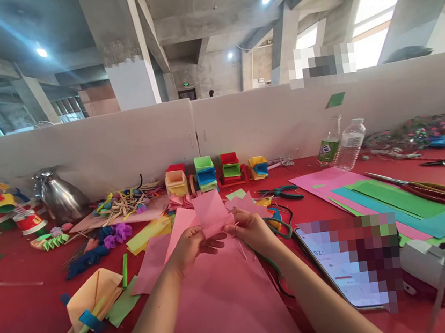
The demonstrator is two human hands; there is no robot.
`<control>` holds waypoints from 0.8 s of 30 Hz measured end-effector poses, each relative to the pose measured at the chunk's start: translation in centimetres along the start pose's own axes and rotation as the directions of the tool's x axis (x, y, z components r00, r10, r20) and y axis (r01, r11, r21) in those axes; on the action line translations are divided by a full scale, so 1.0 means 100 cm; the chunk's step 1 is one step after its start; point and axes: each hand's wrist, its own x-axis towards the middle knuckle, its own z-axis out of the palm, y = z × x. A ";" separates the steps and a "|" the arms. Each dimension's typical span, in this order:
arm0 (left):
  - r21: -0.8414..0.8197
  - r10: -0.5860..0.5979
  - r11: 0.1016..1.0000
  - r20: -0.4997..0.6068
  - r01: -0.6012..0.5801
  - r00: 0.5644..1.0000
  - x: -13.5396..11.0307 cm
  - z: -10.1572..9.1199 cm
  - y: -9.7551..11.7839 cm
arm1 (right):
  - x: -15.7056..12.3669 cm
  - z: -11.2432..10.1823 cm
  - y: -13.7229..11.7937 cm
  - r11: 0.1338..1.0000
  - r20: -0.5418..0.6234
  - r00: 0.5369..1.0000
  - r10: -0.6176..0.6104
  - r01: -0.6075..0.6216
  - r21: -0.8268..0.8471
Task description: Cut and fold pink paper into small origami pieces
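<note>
Both my hands are raised over a large pink paper sheet point(226, 301) lying on the red table point(23, 299). My left hand point(192, 247) and my right hand point(251, 229) pinch a folded pink paper piece point(212, 211) between them, fingers closed on its lower edges. The piece is held just above the table, its pointed flaps spreading upward and outward. More pink folded flaps point(181, 223) lie just behind the left hand.
Coloured folded paper boxes point(206, 174) line the white partition. Green-handled pliers point(282, 191), two plastic bottles point(349, 144), stacked coloured sheets point(397, 204) with long scissors point(423, 187), a phone point(340, 265), a metal jug point(60, 196), craft sticks point(125, 202) and paper scraps surround me.
</note>
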 end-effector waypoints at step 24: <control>0.056 0.183 0.983 -0.160 -0.176 0.970 -0.004 0.021 -0.004 | -0.003 0.010 -0.006 0.957 -0.177 0.951 0.251 -0.217 0.194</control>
